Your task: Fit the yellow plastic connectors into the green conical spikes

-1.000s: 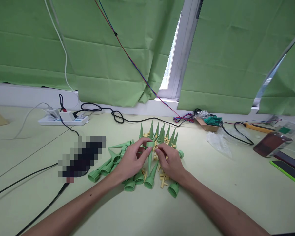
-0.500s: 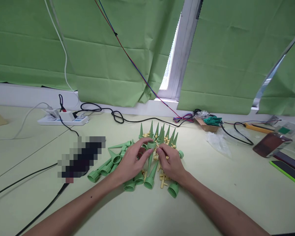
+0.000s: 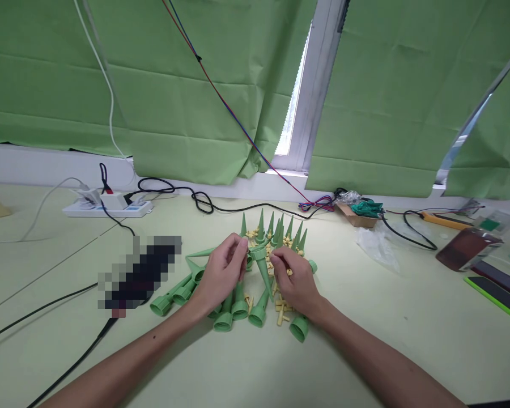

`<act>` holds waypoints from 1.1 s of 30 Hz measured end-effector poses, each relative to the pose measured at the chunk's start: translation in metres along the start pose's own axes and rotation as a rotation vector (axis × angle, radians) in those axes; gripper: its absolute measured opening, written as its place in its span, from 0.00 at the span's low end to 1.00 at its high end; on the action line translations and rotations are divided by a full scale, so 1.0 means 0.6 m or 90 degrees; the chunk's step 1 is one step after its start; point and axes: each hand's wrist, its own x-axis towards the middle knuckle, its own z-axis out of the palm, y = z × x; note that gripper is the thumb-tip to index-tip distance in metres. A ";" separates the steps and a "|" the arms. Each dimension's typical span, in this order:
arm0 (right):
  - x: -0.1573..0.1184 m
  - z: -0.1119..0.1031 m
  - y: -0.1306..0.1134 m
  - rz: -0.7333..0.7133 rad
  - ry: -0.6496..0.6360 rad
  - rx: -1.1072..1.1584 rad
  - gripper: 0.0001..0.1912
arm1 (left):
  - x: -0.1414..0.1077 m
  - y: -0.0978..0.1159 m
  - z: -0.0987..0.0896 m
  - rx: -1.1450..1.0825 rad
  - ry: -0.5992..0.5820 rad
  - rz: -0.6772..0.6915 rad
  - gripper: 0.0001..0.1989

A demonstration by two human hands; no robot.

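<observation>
A green spike (image 3: 262,271) with a wide round cap lies between my hands, its point slanting down to the right. My left hand (image 3: 224,266) is closed just left of the cap, thumb against fingers; what they pinch, if anything, is hidden. My right hand (image 3: 296,279) is in a pinch beside the cap, and its fingertips hide whatever is between them. Several green spikes stand upright (image 3: 262,226) behind the hands, among small yellow fittings (image 3: 287,241). More spikes lie (image 3: 223,321) in front and to the left, and yellow valve pieces (image 3: 282,313) sit near my right wrist.
A white power strip (image 3: 106,208) and black cables are at the back left, near a pixelated dark object (image 3: 144,275). At the right are a small cardboard box (image 3: 357,216), a plastic bag (image 3: 378,246), a dark red bottle (image 3: 467,249) and a green-edged phone (image 3: 495,297).
My left hand has shifted left, off the spike's cap it was holding. The spike's point has swung to the right. My right hand has barely moved.
</observation>
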 end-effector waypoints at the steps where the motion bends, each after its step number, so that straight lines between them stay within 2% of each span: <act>1: 0.000 0.000 0.000 0.000 0.005 0.001 0.10 | 0.001 0.001 0.000 -0.008 -0.003 -0.011 0.19; 8: 0.000 0.001 -0.003 -0.017 0.039 0.006 0.09 | 0.006 0.004 0.001 -0.041 -0.099 -0.151 0.31; 14: 0.000 0.000 -0.006 -0.050 0.042 0.022 0.08 | 0.007 0.003 0.001 -0.078 -0.178 -0.191 0.35; 21: 0.000 0.000 -0.005 -0.061 0.012 0.038 0.08 | 0.007 -0.001 0.000 -0.070 -0.211 -0.229 0.36; 33: -0.002 0.002 -0.001 -0.004 -0.016 0.033 0.10 | 0.007 0.004 -0.002 -0.082 -0.206 -0.214 0.34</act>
